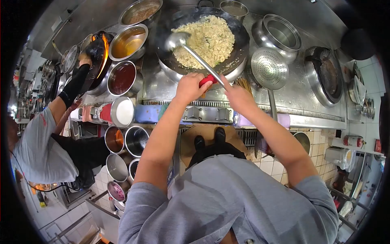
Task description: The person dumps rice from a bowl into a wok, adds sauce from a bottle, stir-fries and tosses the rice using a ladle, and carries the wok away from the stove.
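Note:
A large dark wok (242, 34) holds a heap of pale fried rice (211, 40) with green bits in it. Over the rice's left side is the bowl of a metal ladle (177, 41); its long handle slants down to the right. My left hand (191, 87) is closed round a red cloth (208, 80) at the wok's near edge. My right hand (239, 96) grips the lower end of the ladle handle, just right of the cloth. Right of the wok lies a perforated metal strainer (269, 68). A bamboo brush (244, 84) is partly visible behind my right hand.
Metal bowls of amber liquid (129, 43), red sauce (122, 78) and white contents (122, 112) stand to the left. A co-worker (48, 138) reaches toward another wok with flames (105, 55). At the right are a metal pot (280, 34) and a dark wok (325, 73).

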Available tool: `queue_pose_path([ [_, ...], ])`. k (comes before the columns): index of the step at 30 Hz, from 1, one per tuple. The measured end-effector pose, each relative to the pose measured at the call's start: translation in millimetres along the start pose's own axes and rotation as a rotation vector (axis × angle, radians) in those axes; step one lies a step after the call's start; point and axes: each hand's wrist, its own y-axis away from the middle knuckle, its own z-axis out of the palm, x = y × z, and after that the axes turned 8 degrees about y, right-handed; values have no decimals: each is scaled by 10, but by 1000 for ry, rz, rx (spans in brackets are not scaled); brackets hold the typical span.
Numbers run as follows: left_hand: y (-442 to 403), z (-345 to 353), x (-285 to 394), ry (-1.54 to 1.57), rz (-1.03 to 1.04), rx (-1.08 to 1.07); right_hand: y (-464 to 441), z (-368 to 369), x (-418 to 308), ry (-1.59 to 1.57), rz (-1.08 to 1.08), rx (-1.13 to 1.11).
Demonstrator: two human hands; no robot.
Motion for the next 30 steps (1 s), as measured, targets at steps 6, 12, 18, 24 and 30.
queue_pose_path([
  [6,-75,-139,53,-89,-64,-205,725,-215,1089,225,319,-93],
  [12,-92,-114,-38,35,-26,-212,-350,-93,408,34,301,53],
  [18,20,69,-27,-30,51,71,333,-41,96,-124,202,-50],
  [24,-108,299,44,-27,-44,25,1586,-1116,-173,-137,245,-100],
  [30,319,-763,1128,-24,182,40,2301,-2451,-237,-40,214,-476],
])
